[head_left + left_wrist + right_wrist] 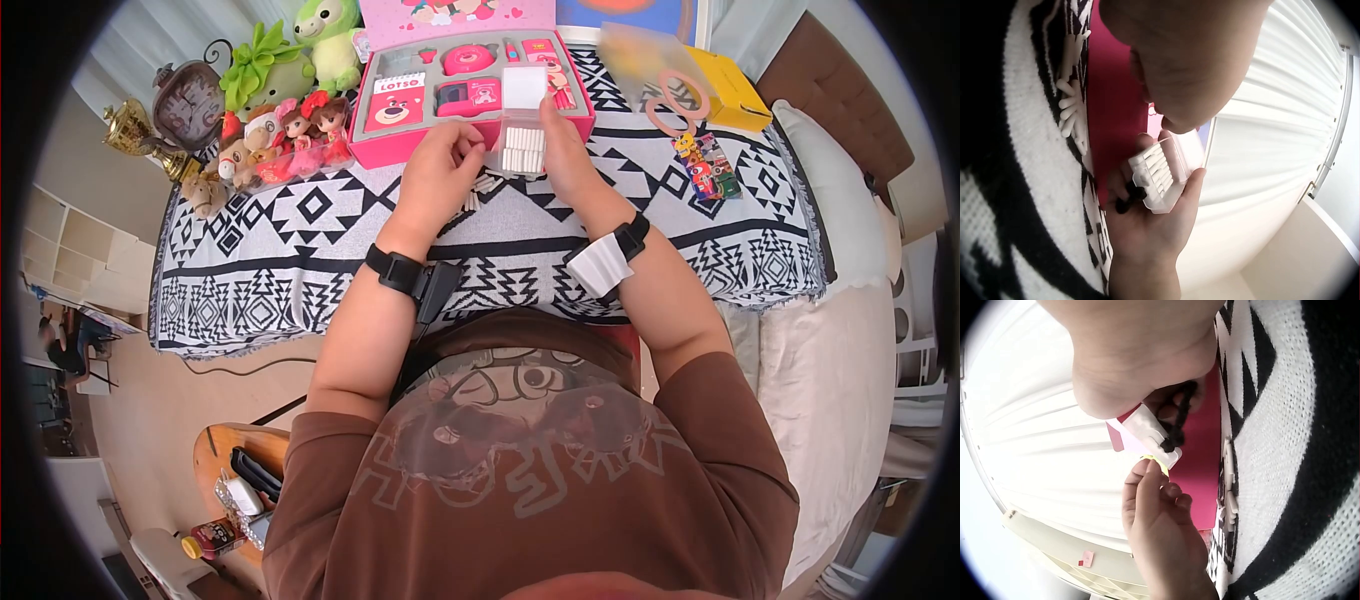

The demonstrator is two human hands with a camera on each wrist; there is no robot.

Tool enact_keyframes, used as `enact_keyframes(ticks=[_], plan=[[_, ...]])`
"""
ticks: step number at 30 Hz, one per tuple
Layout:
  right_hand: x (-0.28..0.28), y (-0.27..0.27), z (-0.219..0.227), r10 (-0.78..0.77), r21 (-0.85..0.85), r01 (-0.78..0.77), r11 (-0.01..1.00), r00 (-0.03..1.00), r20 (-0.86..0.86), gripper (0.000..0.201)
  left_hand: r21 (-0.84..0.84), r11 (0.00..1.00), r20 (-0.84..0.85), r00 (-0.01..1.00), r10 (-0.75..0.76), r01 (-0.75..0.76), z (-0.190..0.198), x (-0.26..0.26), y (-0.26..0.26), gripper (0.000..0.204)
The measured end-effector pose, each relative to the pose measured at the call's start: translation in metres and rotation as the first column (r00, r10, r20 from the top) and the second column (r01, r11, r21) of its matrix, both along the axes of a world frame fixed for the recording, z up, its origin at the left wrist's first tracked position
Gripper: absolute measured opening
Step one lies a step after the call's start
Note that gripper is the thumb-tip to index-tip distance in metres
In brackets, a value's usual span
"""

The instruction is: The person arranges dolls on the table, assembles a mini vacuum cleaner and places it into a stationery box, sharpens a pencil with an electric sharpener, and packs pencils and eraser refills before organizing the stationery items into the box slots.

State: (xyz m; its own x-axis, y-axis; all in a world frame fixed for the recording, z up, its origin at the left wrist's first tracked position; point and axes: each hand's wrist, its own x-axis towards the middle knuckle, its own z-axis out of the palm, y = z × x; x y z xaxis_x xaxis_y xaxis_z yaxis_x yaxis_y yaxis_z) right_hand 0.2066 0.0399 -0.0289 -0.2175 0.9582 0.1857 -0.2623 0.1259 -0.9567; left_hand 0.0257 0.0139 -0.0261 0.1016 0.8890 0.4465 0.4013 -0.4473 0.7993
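Observation:
In my right hand (570, 158) I hold a small clear plastic box (1179, 162), its lid (525, 88) raised. Short white sticks (1159, 172) lie in rows inside it. A black band (1180, 422) shows at this hand's fingers. My left hand (443, 168) is just left of the box, fingers curled and fingertips close to its side. Its thumb presses against the index finger in the right wrist view; I cannot tell whether something small is between them. Several loose white sticks (1068, 115) lie on the patterned cloth below the hands.
Behind the hands stands an open pink gift box (400, 143) with a notepad and other pink items. Plush toys (265, 75), small dolls (325, 120), a clock (188, 100) and a trophy (130, 130) are at left. Tape rings (672, 112), a yellow box (735, 90) and stickers (707, 168) lie right.

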Motion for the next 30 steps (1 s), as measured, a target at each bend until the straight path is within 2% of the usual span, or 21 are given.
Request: enact_keyframes(ticks=[2,3,5,8,21,23,27,30], plan=[[0.0050,-0.0002,0.0029,0.015,0.010,-0.015,1.000,0.999,-0.035,0.062,-0.018,0.999,-0.206,0.978,-0.042,0.039,-0.0015,-0.0001,-0.0019,0.017],[0.0050,-0.0004,0.0036,0.015,0.009,-0.015,1.000,0.999,-0.035,0.062,-0.018,0.999,-0.206,0.978,-0.042,0.039,-0.0044,-0.0006,-0.0024,0.017],[0.0037,-0.0016,0.0067,-0.016,-0.025,0.014,1.000,0.995,-0.100,0.061,0.029,0.983,-0.345,0.925,-0.160,0.181,-0.0088,-0.0012,-0.0038,0.018],[0.0027,-0.0004,0.0040,-0.014,-0.028,0.011,1.000,0.994,-0.110,0.062,-0.034,0.978,-0.351,0.913,-0.206,0.208,-0.0078,-0.0018,-0.0054,0.016],[0.0025,0.0017,0.0018,-0.013,0.005,0.013,1.000,0.996,-0.083,0.063,-0.017,0.961,-0.353,0.898,-0.263,0.274,-0.0059,-0.0032,-0.0040,0.015],[0.0032,0.0014,0.0024,0.010,0.017,-0.008,1.000,0.998,-0.069,0.063,-0.076,0.960,-0.361,0.889,-0.280,0.271,-0.0045,-0.0020,-0.0050,0.016],[0.0035,0.0006,0.0038,0.006,0.011,-0.006,1.000,0.997,-0.074,0.063,-0.075,0.952,-0.324,0.895,-0.306,0.298,-0.0063,-0.0027,-0.0040,0.015],[0.0038,-0.0006,0.0046,0.006,0.010,-0.005,1.000,0.997,-0.075,0.063,-0.114,0.953,-0.357,0.884,-0.301,0.279,-0.0029,-0.0020,-0.0055,0.014]])
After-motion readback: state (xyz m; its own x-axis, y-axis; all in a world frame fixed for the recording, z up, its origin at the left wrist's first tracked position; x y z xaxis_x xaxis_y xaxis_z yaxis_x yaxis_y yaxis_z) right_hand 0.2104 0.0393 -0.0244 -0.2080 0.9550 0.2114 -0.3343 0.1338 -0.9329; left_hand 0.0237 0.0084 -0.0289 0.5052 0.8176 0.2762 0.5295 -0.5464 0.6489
